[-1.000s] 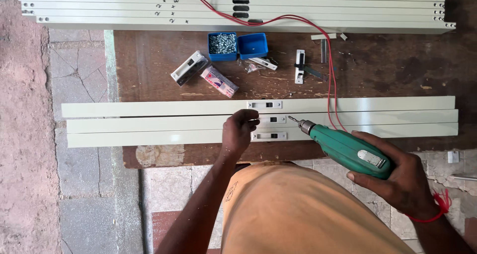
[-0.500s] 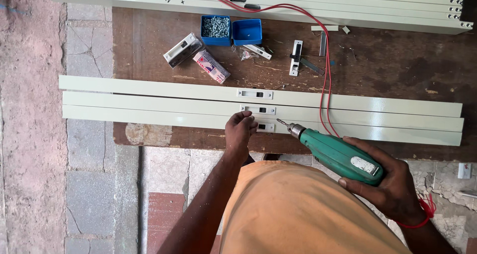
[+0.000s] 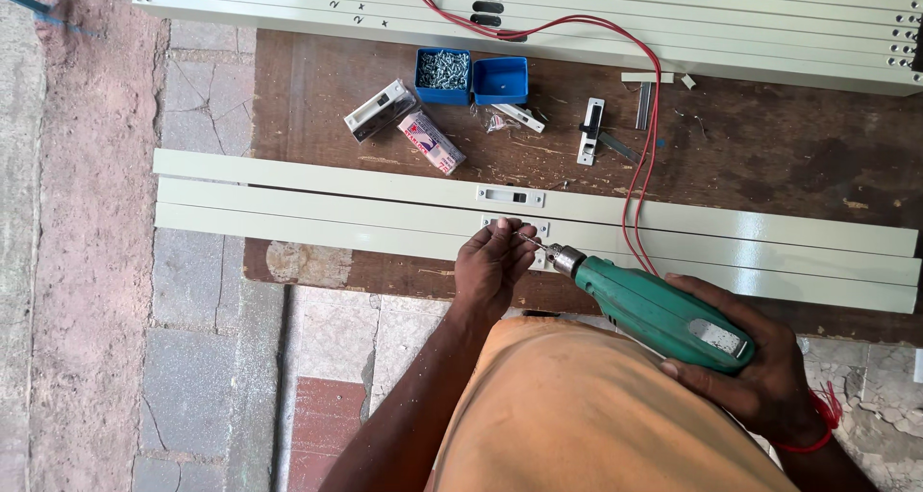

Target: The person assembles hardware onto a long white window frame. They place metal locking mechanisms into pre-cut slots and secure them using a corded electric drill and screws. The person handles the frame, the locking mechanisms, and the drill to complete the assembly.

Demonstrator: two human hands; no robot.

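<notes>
Our left hand [image 3: 492,266] rested on the nearest cream metal channel [image 3: 317,232], its fingers pinched together at the drill bit tip beside a small white latch plate [image 3: 514,227]; whether a screw sat between the fingertips we could not tell. Our right hand [image 3: 760,377] was wrapped firmly around the handle of a green electric drill [image 3: 659,309], whose chuck pointed up and left toward that plate. A red cord [image 3: 639,146] ran from near the drill up across the dark wooden workbench [image 3: 769,155]. A second latch plate [image 3: 511,197] sat on the farthest of the three channels. Beyond the channels lay a blue box of screws [image 3: 443,71], an open blue lid [image 3: 500,76], a small pink-and-white carton [image 3: 432,143], and loose white latch fittings [image 3: 381,110]. More cream channels [image 3: 731,30] were stacked along the bench's far edge.
</notes>
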